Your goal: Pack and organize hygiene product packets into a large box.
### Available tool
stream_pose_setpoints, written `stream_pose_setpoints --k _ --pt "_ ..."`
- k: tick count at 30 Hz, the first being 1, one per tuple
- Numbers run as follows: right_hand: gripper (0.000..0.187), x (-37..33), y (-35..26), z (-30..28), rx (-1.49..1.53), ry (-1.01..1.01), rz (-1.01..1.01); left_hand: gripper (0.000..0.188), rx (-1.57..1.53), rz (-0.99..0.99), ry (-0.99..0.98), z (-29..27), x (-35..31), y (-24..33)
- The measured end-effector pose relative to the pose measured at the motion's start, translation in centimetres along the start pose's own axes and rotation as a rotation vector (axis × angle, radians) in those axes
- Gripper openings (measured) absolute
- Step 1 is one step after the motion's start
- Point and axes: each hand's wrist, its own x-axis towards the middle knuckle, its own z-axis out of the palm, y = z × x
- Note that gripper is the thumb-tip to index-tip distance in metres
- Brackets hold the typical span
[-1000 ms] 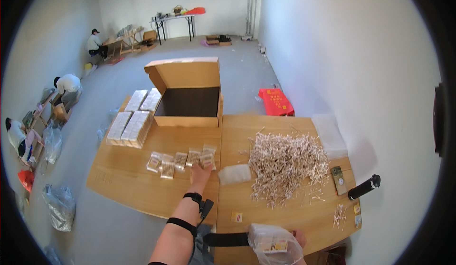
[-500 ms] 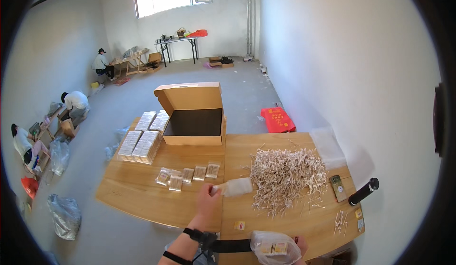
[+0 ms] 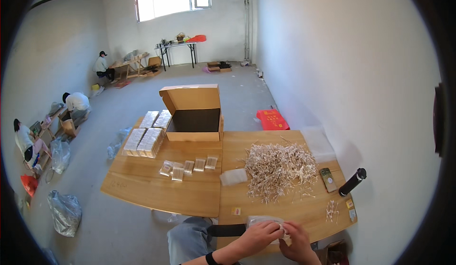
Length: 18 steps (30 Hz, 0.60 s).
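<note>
Both my hands meet at the near edge of the table, fingers bent and pressed together. My left hand (image 3: 261, 234) reaches across from the lower left. My right hand (image 3: 298, 243) faces it from the right. Something pale and small shows between their fingertips, too hidden to name. Just behind the hands lies a clear plastic bag (image 3: 254, 220), partly covered by them. Farther up are a stack of small clear bags (image 3: 234, 177) and a large heap of cotton swabs (image 3: 281, 170). Several filled swab packets (image 3: 199, 164) lie to the left, and a small yellow card (image 3: 236, 211) is nearer.
An open cardboard box (image 3: 194, 135) stands at the table's back beside stacked bundles of packets (image 3: 151, 142). A phone (image 3: 327, 180), a black bottle (image 3: 352, 182) and loose swabs (image 3: 332, 212) are at right. A red box (image 3: 272, 120) sits on the floor. Several people work along the left wall.
My left hand has left the small clear bags and come down to the right, meeting my right hand. The view has shifted slightly. The clear bag's yellow contents are now covered.
</note>
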Motion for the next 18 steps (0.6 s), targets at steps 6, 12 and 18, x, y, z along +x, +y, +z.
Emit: stream_pose_setpoints --k 6,12,18 --pt "0.036 -3.3 1.9 1.2 -0.108 -0.045 0.027 0.046 -0.04 -0.064 0.118 1.6 -2.0 0.6" --pt "0.032 -3.5 1.9 0.7 0.043 -0.067 0.089 0.05 0.223 -0.51 0.26 0.8 -3.8 -1.7" --pt "0.034 -2.4 2.1 1.7 -0.138 -0.163 -0.027 0.042 -0.245 -0.874 0.203 3.5 -4.6 -1.9"
